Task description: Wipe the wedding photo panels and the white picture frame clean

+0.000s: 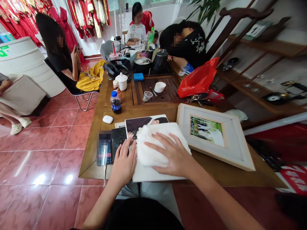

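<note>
A photo panel (144, 175) lies in front of me at the table's near edge, showing a white lower part and a dark picture (136, 125) at its far end. On it rests a folded white cloth (150, 151), thick and soft-looking. My right hand (171, 152) is spread flat over the cloth's right side, pressing on it. My left hand (124, 161) lies flat at the panel's left edge, fingers stretched, beside the cloth. Under its fingertips a dark print (118, 140) is partly hidden. The phone (105, 148) with a white cable is just left of that hand.
A framed photo (208, 131) lies to the right. Beyond are a red plastic bag (199, 81), a white cup (160, 87), a cola bottle (116, 103) and an earbud case (107, 119). Several people sit around, one leaning on the table's far right. Wooden shelves (261, 80) stand at right.
</note>
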The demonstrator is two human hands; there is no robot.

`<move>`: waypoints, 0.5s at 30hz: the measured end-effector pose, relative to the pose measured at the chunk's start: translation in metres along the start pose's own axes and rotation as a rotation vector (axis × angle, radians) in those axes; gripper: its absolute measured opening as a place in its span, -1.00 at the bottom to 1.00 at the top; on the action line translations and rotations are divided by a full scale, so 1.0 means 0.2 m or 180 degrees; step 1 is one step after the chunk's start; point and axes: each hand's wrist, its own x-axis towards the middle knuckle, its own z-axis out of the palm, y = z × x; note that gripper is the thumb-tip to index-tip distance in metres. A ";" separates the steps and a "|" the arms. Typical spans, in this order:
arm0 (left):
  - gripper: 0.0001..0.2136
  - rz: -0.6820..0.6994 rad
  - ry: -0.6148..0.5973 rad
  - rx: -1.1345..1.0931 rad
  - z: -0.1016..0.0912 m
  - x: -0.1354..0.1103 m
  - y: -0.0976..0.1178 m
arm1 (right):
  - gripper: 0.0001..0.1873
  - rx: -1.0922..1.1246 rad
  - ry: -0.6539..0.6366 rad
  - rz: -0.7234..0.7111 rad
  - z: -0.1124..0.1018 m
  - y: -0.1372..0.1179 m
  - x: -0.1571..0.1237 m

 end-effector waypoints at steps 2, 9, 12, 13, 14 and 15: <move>-0.52 0.0029 0.0003 0.0051 0.00 0.00 0.00 | -0.20 -0.0053 0.0015 0.0099 0.00 0.07 0.07; -0.50 0.0037 0.0087 0.0151 0.02 0.00 0.00 | -0.25 -0.0139 0.0161 0.0484 -0.01 0.27 0.29; -0.48 0.0072 0.0062 0.0129 0.01 0.00 0.00 | -0.26 -0.0155 0.0210 0.0517 -0.01 0.29 0.32; -0.47 0.0081 0.0035 0.0122 0.01 0.00 0.01 | -0.26 -0.0155 0.0214 0.0487 -0.01 0.28 0.31; -0.47 0.0083 0.0009 0.0117 0.00 0.00 0.01 | -0.26 -0.0152 0.0207 0.0446 -0.02 0.28 0.30; -0.47 0.0076 -0.0008 0.0112 0.00 0.00 0.01 | -0.26 -0.0148 0.0196 0.0406 -0.02 0.27 0.29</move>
